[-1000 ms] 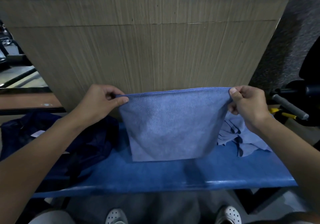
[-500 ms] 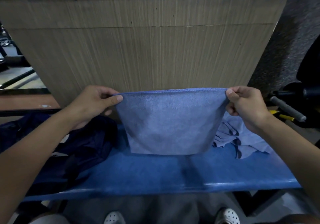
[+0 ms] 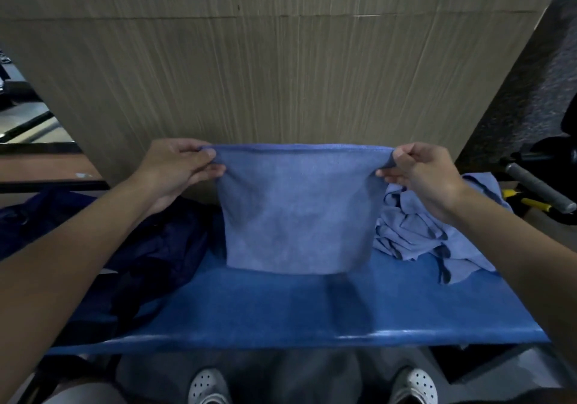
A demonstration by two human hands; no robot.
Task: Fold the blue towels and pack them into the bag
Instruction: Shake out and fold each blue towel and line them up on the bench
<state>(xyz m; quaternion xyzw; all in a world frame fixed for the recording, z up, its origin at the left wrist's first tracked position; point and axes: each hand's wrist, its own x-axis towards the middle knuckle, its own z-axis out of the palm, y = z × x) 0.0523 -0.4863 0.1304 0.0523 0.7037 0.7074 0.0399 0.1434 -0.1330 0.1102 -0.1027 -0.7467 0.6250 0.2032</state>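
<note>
A light blue towel [image 3: 296,210] hangs in front of me, folded over along its top edge, its lower edge just above the blue bench [image 3: 281,313]. My left hand [image 3: 178,166] pinches the towel's upper left corner. My right hand [image 3: 421,169] pinches its upper right corner. A crumpled heap of light blue towels [image 3: 427,232] lies on the bench at the right. The dark navy bag [image 3: 150,254] lies slumped on the bench at the left, under my left forearm.
A wood-grain panel [image 3: 281,76] rises straight behind the bench. A grey handle [image 3: 540,191] and yellow tool parts [image 3: 530,204] lie at the far right. A brown shelf [image 3: 43,166] is at the left. My white shoes [image 3: 206,386] show below the bench's front edge.
Both hands have lifted the towel slightly and stretched it wider; its lower edge now hangs a little higher over the bench. The heap and the bag have not moved.
</note>
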